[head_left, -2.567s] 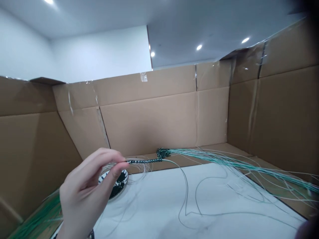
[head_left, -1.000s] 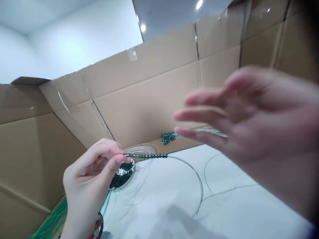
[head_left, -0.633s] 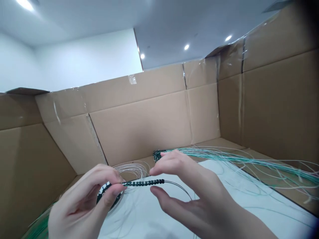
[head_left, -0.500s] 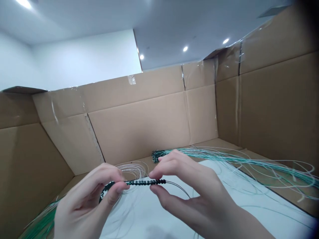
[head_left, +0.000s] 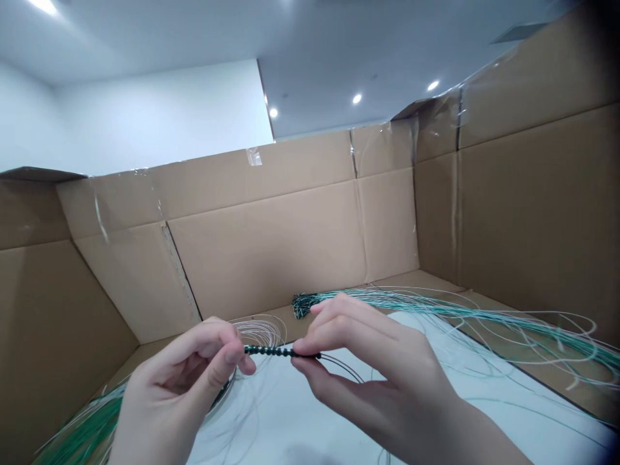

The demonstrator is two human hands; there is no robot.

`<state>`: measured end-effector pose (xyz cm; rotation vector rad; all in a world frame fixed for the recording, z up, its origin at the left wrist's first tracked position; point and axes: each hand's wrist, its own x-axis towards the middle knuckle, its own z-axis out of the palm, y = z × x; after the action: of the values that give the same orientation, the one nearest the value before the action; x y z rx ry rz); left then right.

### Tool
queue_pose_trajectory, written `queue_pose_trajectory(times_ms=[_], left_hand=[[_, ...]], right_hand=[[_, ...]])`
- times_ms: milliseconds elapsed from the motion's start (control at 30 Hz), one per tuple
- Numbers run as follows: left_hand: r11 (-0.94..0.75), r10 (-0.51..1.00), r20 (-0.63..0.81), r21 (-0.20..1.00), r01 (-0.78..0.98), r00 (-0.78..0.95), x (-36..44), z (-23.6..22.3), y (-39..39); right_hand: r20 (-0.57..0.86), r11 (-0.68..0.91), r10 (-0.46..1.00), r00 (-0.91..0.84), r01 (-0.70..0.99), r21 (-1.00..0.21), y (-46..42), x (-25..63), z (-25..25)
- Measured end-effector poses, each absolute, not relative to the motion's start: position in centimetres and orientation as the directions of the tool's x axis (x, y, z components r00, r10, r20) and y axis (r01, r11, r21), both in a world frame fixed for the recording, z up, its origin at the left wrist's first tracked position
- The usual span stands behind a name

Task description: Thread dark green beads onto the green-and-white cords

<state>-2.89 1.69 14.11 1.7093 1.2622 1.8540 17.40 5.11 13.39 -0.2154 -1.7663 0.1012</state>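
A narrow dark green-black strip with a beaded edge (head_left: 271, 351) is held level between my two hands. My left hand (head_left: 181, 378) pinches its left end between thumb and fingers, and those fingers hide that end. Nearer the other end, the thumb and fingertips of my right hand (head_left: 375, 361) are closed on the strip. Thin dark wires (head_left: 341, 363) run out of the right end and pass behind my right hand. Below my left hand, part of a dark curved loop (head_left: 223, 392) shows.
Tall cardboard walls (head_left: 271, 245) enclose the back and sides. A white sheet (head_left: 271, 426) covers the floor. Green and white wires with a dark bunched end (head_left: 303, 305) lie at back right, coiled white wires (head_left: 264, 330) behind my hands, and green strands (head_left: 82, 433) at far left.
My right thumb and fingertips have closed onto the strip, where they were apart around it before. My left fingers have shifted their pinch, and the dark loop under them shows less.
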Motion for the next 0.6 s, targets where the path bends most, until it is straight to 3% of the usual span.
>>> queue_pose_trajectory(times_ms=[133,300,467,600], left_hand=[[-0.523,0.763,0.607,0.781,0.340,-0.221,-3.00,14.20,1.72],[-0.568,0.781,0.614,0.775,0.278,-0.118,-3.10,14.35,1.67],[-0.741,0.643,0.745,0.546,0.391,0.178,-3.74,14.51,1.89],[-0.799,0.552,0.769,0.376,0.468,0.324,-3.28,14.69,1.84]], right_hand=[[0.963,0.979,0.185,-0.197,0.122,-0.164,5.04,17.68,13.38],[0.916,0.948,0.317,-0.245,0.070,-0.309,4.86,17.99,13.77],[0.863,0.909,0.405,-0.300,0.035,-0.415,4.81,18.31,13.91],[0.845,0.909,0.396,-0.359,0.022,-0.417,4.54,18.37,13.88]])
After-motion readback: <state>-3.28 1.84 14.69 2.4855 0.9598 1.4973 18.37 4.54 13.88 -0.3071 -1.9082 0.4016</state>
